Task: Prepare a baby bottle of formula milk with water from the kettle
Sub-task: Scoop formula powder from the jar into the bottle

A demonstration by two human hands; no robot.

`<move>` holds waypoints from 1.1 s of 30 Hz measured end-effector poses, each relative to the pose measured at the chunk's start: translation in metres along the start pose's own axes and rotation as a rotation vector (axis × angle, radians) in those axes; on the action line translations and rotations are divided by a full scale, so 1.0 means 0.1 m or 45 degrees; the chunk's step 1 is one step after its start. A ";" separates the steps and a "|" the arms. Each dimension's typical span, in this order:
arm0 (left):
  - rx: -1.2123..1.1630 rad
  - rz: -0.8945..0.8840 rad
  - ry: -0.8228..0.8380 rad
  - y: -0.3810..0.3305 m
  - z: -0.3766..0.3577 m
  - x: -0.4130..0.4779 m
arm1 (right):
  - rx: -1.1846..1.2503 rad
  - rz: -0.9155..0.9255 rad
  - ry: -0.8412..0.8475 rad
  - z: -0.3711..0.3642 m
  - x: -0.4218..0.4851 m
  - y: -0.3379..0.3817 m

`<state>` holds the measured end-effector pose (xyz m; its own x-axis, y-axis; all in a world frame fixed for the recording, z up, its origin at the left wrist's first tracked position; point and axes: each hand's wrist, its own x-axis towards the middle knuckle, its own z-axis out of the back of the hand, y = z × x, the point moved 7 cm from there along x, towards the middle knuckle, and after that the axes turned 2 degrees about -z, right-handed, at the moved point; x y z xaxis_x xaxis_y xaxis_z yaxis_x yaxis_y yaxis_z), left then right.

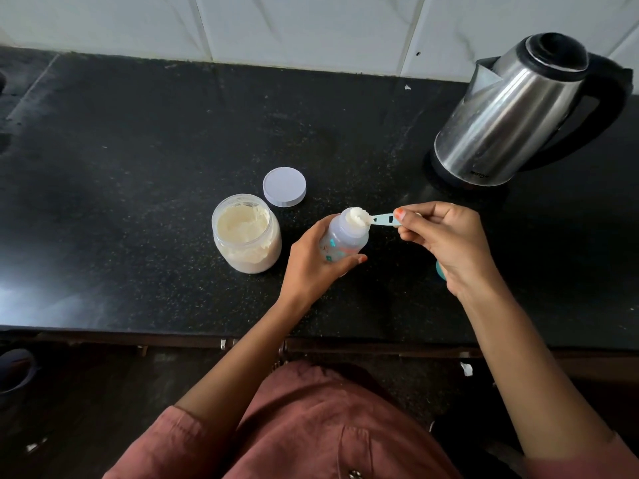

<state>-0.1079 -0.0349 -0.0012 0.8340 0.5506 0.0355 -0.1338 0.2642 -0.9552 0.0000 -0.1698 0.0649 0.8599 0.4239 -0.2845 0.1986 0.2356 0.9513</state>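
Note:
My left hand [313,267] grips a clear baby bottle [345,242] with teal and orange prints, tilted slightly left on the black counter [138,167]. My right hand [446,240] pinches the handle of a light blue scoop [375,219]. The scoop's bowl, heaped with white powder, rests over the bottle's open mouth. An open jar of cream formula powder [246,233] stands just left of the bottle. Its white lid [284,186] lies flat behind it. A steel kettle [518,112] with a black handle stands at the back right.
A teal object [440,271] shows partly behind my right wrist. White wall tiles [311,25] rise behind the counter. The counter's front edge [173,331] runs just below my forearms, with dark floor beneath.

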 end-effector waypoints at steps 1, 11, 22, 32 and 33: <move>0.003 -0.004 0.001 -0.01 0.00 0.00 | -0.024 0.002 0.004 -0.01 0.00 0.01; 0.023 0.009 -0.002 -0.04 0.04 -0.03 | -0.561 0.447 -0.047 -0.13 -0.06 0.29; 0.035 0.004 0.001 -0.05 0.08 -0.07 | -0.802 0.586 -0.004 -0.28 -0.13 0.43; 0.052 -0.006 0.004 -0.01 0.10 -0.09 | -1.004 0.715 0.110 -0.46 -0.24 0.53; 0.048 -0.002 0.003 -0.01 0.10 -0.09 | -1.011 0.736 0.122 -0.48 -0.25 0.53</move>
<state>-0.1209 -0.0320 0.0022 0.8356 0.5481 0.0365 -0.1522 0.2948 -0.9433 -0.0334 -0.1264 0.1168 0.6765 0.7195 0.1571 -0.6435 0.4739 0.6010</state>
